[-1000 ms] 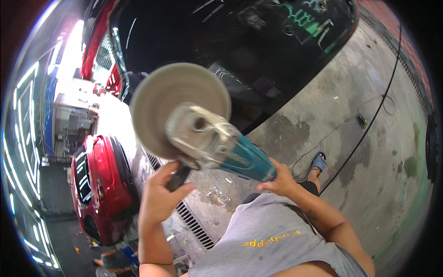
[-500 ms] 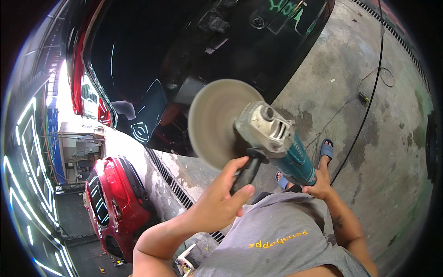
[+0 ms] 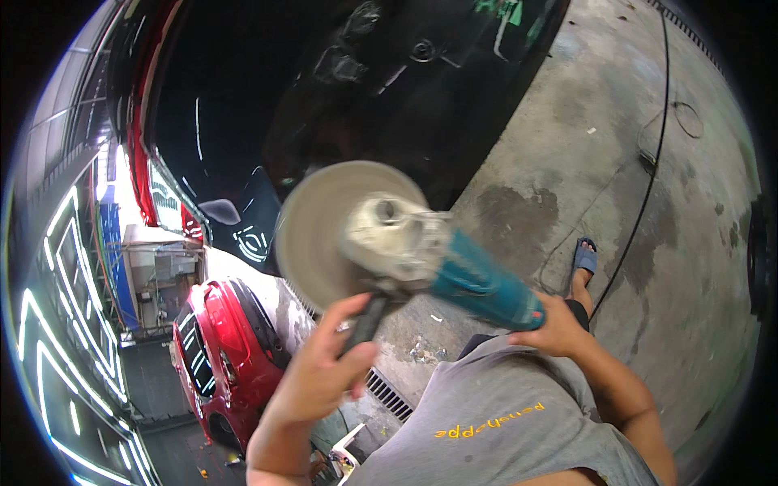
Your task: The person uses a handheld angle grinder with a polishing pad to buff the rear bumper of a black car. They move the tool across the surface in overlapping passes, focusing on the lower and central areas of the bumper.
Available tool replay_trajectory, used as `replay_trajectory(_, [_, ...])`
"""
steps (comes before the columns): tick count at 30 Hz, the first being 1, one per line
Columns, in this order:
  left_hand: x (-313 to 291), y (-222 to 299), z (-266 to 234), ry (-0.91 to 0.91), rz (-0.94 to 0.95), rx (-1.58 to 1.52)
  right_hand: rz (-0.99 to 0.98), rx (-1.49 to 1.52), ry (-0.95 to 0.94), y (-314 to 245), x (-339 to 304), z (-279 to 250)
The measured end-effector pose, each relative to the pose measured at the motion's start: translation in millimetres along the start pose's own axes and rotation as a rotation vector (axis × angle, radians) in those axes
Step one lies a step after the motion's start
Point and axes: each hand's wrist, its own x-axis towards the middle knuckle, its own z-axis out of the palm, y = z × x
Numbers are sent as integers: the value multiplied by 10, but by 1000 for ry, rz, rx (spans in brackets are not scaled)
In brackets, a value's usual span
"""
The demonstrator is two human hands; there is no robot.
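A rotary polisher (image 3: 470, 271) with a teal body and a worn silver head is held in front of me. Its large pale round pad (image 3: 312, 235) looks smeared, as if spinning. My left hand (image 3: 324, 356) wraps round the black side handle (image 3: 366, 324). Around the rear end of the teal body my right hand (image 3: 555, 328) is closed. Beyond the pad lies the glossy black panel of a car (image 3: 340, 105), with reflections and dull smudges on it. The pad overlaps the panel's near edge in view; whether they touch, I cannot tell.
A red car (image 3: 235, 356) stands at the lower left, near a floor drain grate (image 3: 391, 397). A black cable (image 3: 648, 178) crosses the stained concrete floor (image 3: 519, 202) on the right. My sandalled foot (image 3: 585, 257) is beside it. Bright light strips (image 3: 61, 356) line the far left.
Both hands have carried the polisher to the left, and its body now lies flatter across the view. The view has shifted somewhat, and only one of my feet shows now.
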Motion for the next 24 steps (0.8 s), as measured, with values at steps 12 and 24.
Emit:
replay_trajectory(12, [312,-492,464,-182,49,2,-47,72,117,632,-253,-52])
replay_trajectory(24, [-544,-108,-688,20,186,-227,-131,-144,28,-726,-20,393])
